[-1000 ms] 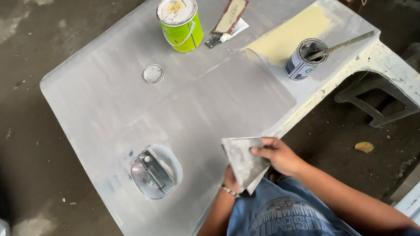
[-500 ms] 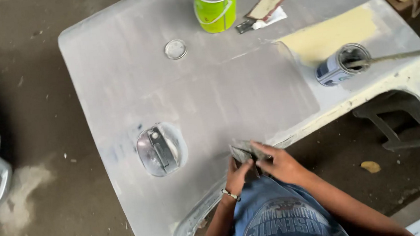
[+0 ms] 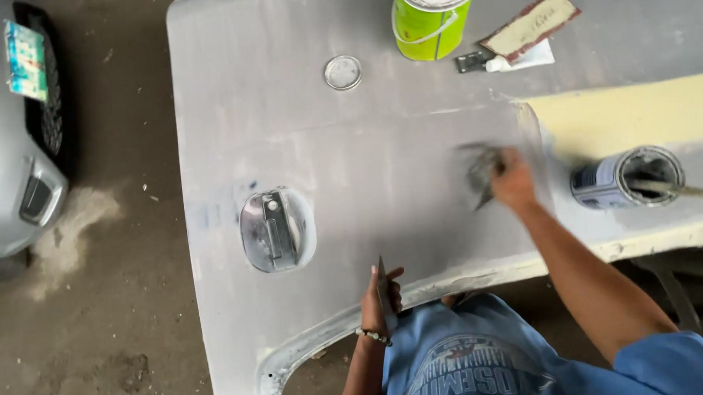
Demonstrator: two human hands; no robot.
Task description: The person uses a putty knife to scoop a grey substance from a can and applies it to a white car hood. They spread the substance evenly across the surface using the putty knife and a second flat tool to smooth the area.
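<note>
A grey primed car door panel (image 3: 349, 157) lies flat in front of me, with a chrome door handle (image 3: 274, 229) set in it. My right hand (image 3: 511, 181) presses a folded grey sheet of sandpaper (image 3: 480, 173) onto the panel, right of centre; both are motion-blurred. My left hand (image 3: 380, 296) rests at the panel's near edge, closed on a thin grey piece of sandpaper (image 3: 382, 289) seen edge-on.
A green can (image 3: 431, 14) stands at the far edge beside a flat scraper and small tube (image 3: 525, 39). A round lid (image 3: 343, 72) lies left of it. An open tin with a stick (image 3: 627, 179) sits near a yellow patch (image 3: 631, 115). A silver car (image 3: 2, 137) stands at left.
My right hand has carried sandpaper from the near edge out across the panel to the right. My left hand stays at the edge holding a piece. The view has shifted closer.
</note>
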